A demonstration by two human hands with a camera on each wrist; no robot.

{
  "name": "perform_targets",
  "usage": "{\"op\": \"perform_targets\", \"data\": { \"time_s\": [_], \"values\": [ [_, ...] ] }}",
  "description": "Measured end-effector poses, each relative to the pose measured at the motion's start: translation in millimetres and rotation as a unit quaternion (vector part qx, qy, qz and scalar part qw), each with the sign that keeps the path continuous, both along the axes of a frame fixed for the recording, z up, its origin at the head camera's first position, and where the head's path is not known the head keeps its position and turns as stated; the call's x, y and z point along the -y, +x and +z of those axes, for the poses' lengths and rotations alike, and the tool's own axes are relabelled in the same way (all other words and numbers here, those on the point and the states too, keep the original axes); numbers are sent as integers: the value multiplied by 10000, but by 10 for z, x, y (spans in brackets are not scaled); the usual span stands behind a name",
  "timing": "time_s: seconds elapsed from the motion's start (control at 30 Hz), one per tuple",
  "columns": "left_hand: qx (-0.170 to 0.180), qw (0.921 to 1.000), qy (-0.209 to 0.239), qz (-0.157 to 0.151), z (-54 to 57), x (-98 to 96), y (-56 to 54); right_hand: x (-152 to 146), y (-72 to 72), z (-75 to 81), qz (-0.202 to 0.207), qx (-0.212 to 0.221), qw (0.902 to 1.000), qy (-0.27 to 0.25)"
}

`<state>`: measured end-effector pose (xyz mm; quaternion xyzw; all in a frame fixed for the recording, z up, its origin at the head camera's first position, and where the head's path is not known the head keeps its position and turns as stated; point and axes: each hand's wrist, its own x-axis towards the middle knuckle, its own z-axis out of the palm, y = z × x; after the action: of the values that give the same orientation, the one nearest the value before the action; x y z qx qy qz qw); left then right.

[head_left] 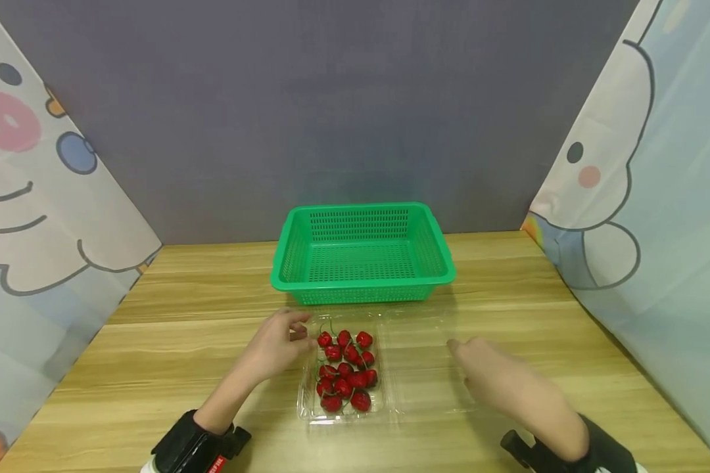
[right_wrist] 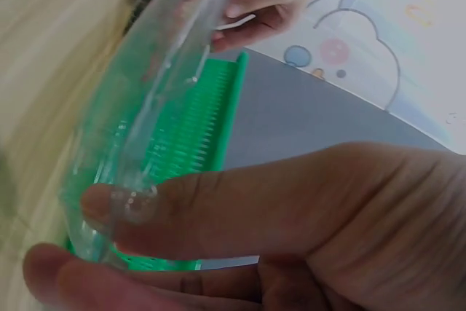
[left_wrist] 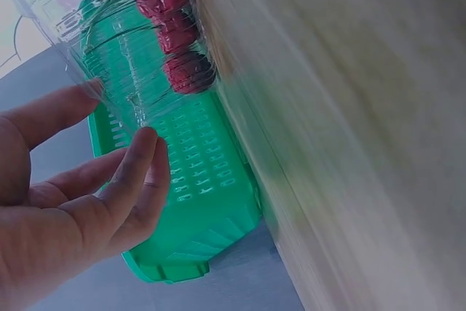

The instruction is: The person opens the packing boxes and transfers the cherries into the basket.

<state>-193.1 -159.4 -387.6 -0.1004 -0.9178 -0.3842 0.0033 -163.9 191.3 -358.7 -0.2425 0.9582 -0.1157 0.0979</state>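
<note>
A clear plastic clamshell box (head_left: 309,394) lies unfolded on the table, its left half holding several red cherries (head_left: 344,369) with green stems. My left hand (head_left: 277,345) is at the box's upper left corner, thumb and fingertips spread at the rim; in the left wrist view, the hand's thumb and fingertips (left_wrist: 145,136) touch or nearly touch the plastic edge. On the other side, my right hand (head_left: 497,374), blurred, is at the outer edge of the transparent lid (head_left: 417,368). The right wrist view has that hand's thumb (right_wrist: 167,213) and fingers pinching the lid's plastic edge.
Just behind the box stands an empty green plastic basket (head_left: 363,282) with slotted walls. A grey panel (head_left: 361,105) rises at the table's back. Cartoon-printed sheets (head_left: 53,164) flank the wooden table (head_left: 183,315) on both sides.
</note>
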Motion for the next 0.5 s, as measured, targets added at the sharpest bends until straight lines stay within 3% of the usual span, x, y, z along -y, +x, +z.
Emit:
{"op": "perform_targets", "data": {
  "time_s": [0.5],
  "values": [
    [110,9997,100,-210,-9,-19,24,122,-79,-227,-196,499,9985,-137]
  ]
}}
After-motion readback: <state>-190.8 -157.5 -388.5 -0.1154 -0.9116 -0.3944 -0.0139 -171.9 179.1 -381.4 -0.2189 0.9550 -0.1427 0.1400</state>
